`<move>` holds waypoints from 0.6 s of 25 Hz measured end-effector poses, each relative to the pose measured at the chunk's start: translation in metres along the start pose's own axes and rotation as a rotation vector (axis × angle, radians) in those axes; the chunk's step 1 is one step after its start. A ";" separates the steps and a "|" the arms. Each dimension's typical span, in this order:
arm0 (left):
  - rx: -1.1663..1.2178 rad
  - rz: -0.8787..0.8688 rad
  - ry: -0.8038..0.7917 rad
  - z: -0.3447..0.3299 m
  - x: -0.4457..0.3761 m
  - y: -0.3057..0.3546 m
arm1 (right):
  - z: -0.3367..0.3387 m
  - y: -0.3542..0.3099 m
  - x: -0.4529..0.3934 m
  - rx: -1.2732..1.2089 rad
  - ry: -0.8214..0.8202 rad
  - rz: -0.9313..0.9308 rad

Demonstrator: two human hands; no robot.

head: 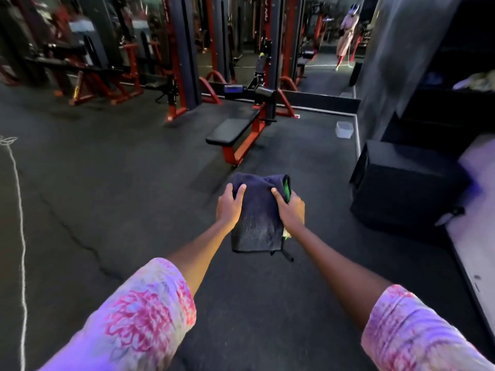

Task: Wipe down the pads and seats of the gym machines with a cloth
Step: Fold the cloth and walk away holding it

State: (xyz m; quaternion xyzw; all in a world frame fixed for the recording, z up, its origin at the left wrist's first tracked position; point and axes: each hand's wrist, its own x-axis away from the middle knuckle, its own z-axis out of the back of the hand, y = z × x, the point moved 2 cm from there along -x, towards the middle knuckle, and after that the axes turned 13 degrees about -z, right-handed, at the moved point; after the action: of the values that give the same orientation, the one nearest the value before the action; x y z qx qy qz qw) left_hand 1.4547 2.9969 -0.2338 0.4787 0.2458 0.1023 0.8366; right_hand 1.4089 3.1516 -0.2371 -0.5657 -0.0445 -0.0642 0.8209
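Observation:
A folded dark blue cloth [258, 215] with a green inner layer hangs in front of me above the floor. My left hand [229, 206] grips its left edge, fingers curled over the top. On the right edge my right hand [290, 210] holds it the same way. Ahead stands a red-framed machine with a black padded seat [230, 131] and a black roller pad [265, 91] behind it. The cloth is well short of the seat and touches no pad.
A black box [401, 183] stands on the floor at the right, beside a grey pillar [396, 62]. A small clear tub [344, 129] sits by the wall. More red machines [93, 76] fill the back left. A mirror [326, 36] lines the far wall.

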 end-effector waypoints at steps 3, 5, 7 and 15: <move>0.108 0.040 -0.017 -0.038 -0.076 0.002 | 0.000 -0.023 -0.082 -0.017 0.049 -0.015; 0.037 0.035 -0.060 -0.065 -0.122 -0.007 | -0.006 -0.026 -0.138 0.016 0.072 -0.013; -0.073 0.007 -0.079 -0.092 -0.169 -0.021 | -0.016 -0.030 -0.195 0.086 0.083 -0.016; -0.140 -0.138 -0.117 -0.210 -0.409 -0.060 | -0.036 -0.077 -0.444 0.200 0.201 -0.009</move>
State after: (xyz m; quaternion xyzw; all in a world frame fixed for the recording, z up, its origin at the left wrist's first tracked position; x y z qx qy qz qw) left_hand 0.9928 2.9577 -0.2450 0.4064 0.2209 0.0332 0.8860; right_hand 0.9584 3.1151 -0.2439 -0.4715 0.0292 -0.1195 0.8733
